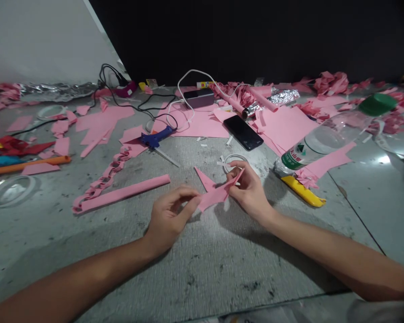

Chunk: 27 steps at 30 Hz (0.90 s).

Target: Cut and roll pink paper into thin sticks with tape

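Note:
A piece of folded pink paper [212, 196] with pointed tips is held between my two hands, just above the grey tabletop. My left hand [171, 215] pinches its left edge between thumb and fingers. On the other side, my right hand [247, 188] grips the right part near an upright point. A small white strip [224, 163] sticks out by the right index finger, and a roll of clear tape [235, 158] lies just behind that hand. To the left rest a rolled pink paper tube [126, 194] and a pink paper chain [104, 181] joined at one end.
A blue glue gun [158, 137] with black cables lies behind the paper tube. Farther back are a black phone [243, 132] and pink sheets [286, 128]. At right, a plastic bottle [326, 137] lies tilted beside a yellow cutter [303, 190]. Pink scraps and foil line the back.

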### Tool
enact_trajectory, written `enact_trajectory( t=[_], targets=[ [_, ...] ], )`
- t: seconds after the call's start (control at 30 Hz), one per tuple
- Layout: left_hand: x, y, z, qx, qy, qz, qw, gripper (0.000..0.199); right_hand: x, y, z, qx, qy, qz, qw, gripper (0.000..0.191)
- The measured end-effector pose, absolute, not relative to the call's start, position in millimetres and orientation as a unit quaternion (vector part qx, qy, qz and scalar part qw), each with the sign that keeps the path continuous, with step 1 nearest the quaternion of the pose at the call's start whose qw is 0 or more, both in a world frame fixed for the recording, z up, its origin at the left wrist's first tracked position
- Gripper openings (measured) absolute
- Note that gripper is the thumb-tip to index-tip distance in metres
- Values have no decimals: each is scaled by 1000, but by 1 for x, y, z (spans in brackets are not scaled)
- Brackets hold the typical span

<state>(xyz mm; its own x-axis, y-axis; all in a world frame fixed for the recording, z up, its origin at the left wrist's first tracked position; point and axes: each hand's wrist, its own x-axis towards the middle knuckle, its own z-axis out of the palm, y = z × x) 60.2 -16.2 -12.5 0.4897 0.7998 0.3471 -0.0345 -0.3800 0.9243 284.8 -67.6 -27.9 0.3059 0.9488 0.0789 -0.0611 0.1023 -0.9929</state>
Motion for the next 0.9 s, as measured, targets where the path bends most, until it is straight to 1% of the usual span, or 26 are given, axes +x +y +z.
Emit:
enact_trajectory(
  t=[0.1, 0.17, 0.27, 0.37, 0.47, 0.5, 0.53, 0.57, 0.67, 0.7, 0.77, 0.9],
  targets=[
    [61, -10, -17, 704, 320, 412, 482, 7, 286, -67, -28, -541, -416, 376, 626, 53],
    [63, -6, -20, 714, 345, 401, 459, 8, 283, -70, -26, -541, -436, 355, 625, 58],
    [67, -5, -24, 775, 335, 386, 372, 25, 273, -78, -21, -528, -484, 339, 609, 66],
    [73, -5, -25, 831, 298, 366, 294, 46, 265, -86, -21, -503, -540, 311, 598, 69],
    [76, -3, -21, 858, 270, 331, 284, 71, 265, -91, -25, -483, -593, 270, 585, 74],
    [77, -2, -20, 864, 264, 318, 289, 74, 266, -92, -27, -480, -608, 263, 574, 76],
    [77, -1, -18, 867, 261, 303, 297, 69, 267, -93, -28, -481, -621, 259, 562, 77],
    [76, 0, -16, 868, 261, 287, 310, 60, 268, -93, -28, -484, -630, 256, 551, 76],
    [75, 1, -9, 850, 286, 247, 366, 16, 269, -93, -27, -486, -639, 246, 544, 68],
    [74, 1, -8, 840, 297, 238, 386, 9, 268, -92, -27, -482, -638, 247, 547, 65],
    [74, 0, -5, 817, 311, 229, 427, 14, 268, -90, -28, -468, -638, 267, 550, 63],
    [72, 0, -4, 799, 295, 208, 481, 18, 269, -85, -33, -445, -638, 320, 541, 69]
  ],
)
